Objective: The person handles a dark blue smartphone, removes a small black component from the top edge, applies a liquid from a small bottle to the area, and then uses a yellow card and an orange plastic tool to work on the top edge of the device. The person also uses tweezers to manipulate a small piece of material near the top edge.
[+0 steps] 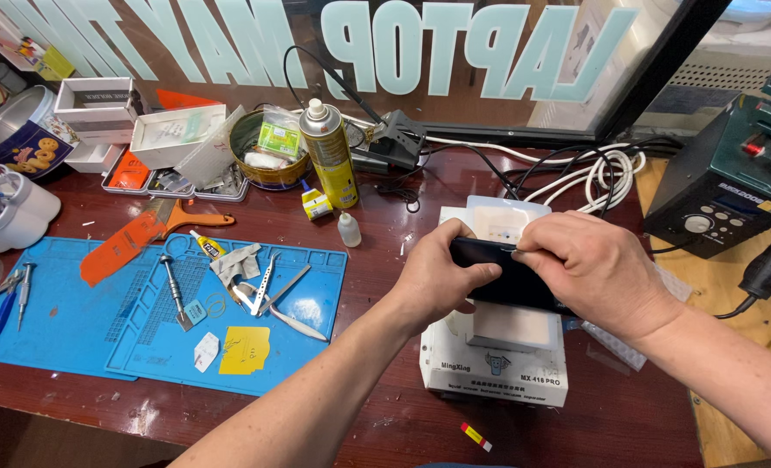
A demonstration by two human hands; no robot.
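left hand (442, 279): clasps dark phone (507, 279) end | right hand (598, 273): fingers curled over it

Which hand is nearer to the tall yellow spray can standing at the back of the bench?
Left. The left hand, gripping the dark phone, sits just right of and below the yellow spray can; the right hand is farther right.

A dark slim phone (498, 276) held edge-up, level, above a white heating machine (494, 374).

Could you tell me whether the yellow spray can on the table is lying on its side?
No, the yellow spray can stands upright on the table, its white nozzle on top, beside a round tin.
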